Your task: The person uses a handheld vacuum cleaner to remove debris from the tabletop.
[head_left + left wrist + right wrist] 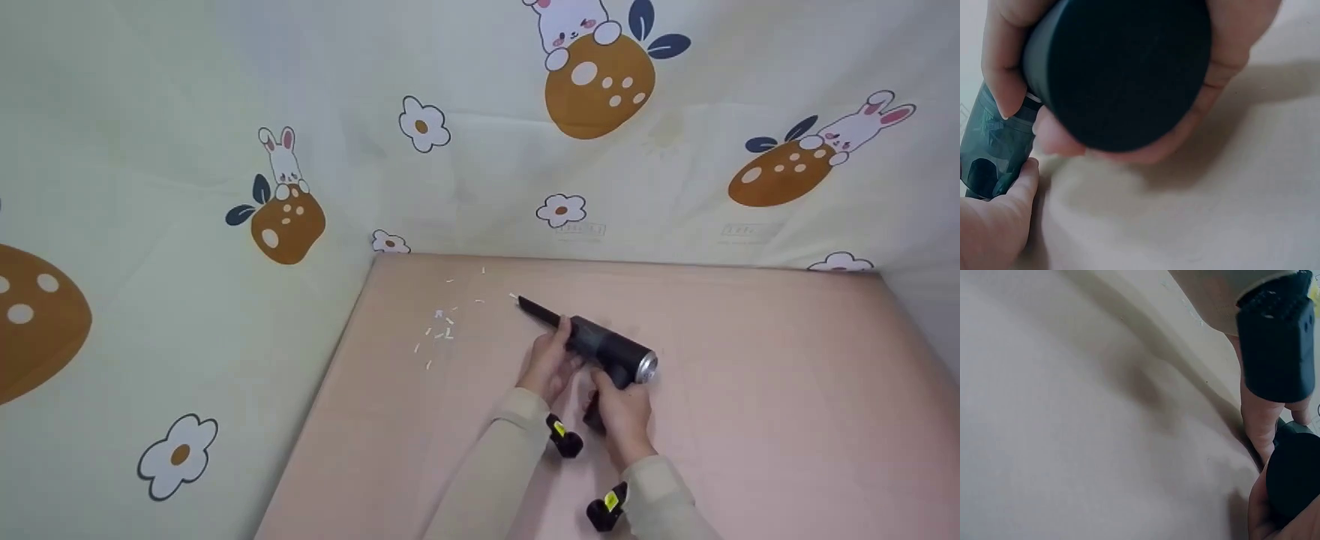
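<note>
Both hands hold a black handheld vacuum cleaner [615, 350] above the pink-covered surface, its narrow nozzle [538, 311] pointing to the far left. My left hand [551, 364] grips the front of the body, thumb on the near side; in the left wrist view it lies against the see-through canister [996, 140]. Around the handle curls my right hand [626, 412], and the handle's round dark end [1129, 73] fills much of the left wrist view. Several small pale scraps [448, 332] lie scattered left of the nozzle. One scrap [513, 296] is right by its tip.
The pink-covered surface [750, 420] meets a patterned cloth wall [480, 180] at the back and another at the left. A black wrist device [566, 437] sits on the left wrist and another [606, 508] on the right, close together.
</note>
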Tool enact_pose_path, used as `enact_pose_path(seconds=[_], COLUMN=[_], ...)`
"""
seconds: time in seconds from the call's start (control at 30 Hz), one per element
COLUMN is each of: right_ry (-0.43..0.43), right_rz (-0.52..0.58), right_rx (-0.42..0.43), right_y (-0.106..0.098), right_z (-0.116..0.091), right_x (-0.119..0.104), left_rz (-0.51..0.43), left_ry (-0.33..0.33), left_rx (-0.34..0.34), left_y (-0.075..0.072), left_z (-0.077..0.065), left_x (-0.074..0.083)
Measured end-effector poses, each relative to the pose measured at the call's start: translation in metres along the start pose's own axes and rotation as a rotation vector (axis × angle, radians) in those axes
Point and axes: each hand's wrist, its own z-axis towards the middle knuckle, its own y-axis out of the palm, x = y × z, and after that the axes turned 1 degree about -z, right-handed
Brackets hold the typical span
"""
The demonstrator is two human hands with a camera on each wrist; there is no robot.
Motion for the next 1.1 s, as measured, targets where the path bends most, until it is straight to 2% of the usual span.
enact_pose_path(seconds=[0.5,0.77,0.87,1.1], right_ry=[0.015,-0.002,0.001,0.01], right_rz=[0.017,0.03,0.034,-0.057], right_rx=[0.001,0.02,0.018,-0.008], right_y=[0.006,0.009,0.01,0.006], right_z=[0.006,0.008,0.009,0.01], right_x=[-0.003,-0.009,-0.01,-0.01], left_rz=[0.033,0.028,0.041,0.052], left_ry=[-0.025,-0.051,-0.048,-0.029], left_rx=[0.019,0.064,0.049,0.035], left_y=[-0.001,0.001,-0.001,-0.005], left_z=[0.009,0.011,0.011,0.008], left_x=[0.006,0.013,0.013,0.012])
